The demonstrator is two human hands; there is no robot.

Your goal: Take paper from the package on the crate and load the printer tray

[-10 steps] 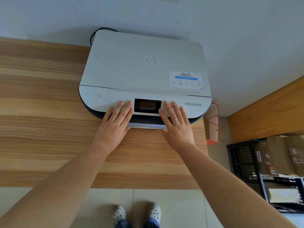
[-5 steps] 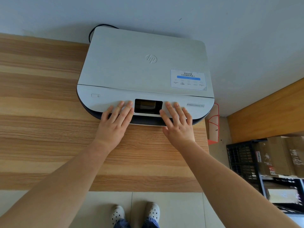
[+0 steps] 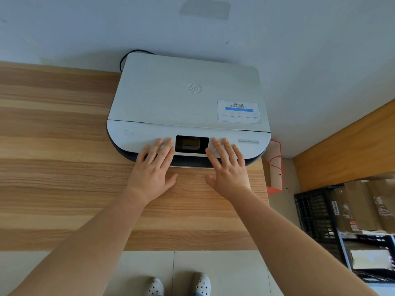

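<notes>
A white printer (image 3: 188,99) with a dark base sits at the back right of the wooden table (image 3: 53,167), against the wall. Its tray is pushed in; only a thin pale edge (image 3: 192,166) shows under the dark front. My left hand (image 3: 152,167) lies flat, fingers spread, on the front panel left of the small dark screen (image 3: 191,144). My right hand (image 3: 227,167) lies flat the same way to the right of the screen. Neither hand holds anything. A black crate (image 3: 314,214) stands on the floor at the right with brown cardboard packages (image 3: 359,206) on it.
A black cable (image 3: 126,58) loops behind the printer's back left corner. A red-and-white bag (image 3: 274,167) stands in the gap beside the table's right edge. A second wooden surface (image 3: 346,146) runs along the right wall. My feet (image 3: 179,285) are on the tiled floor.
The pale tray edge that stuck out under the printer's front a second ago has slid in almost fully. Both hands stay flat on the front panel, and the view has tilted slightly.
</notes>
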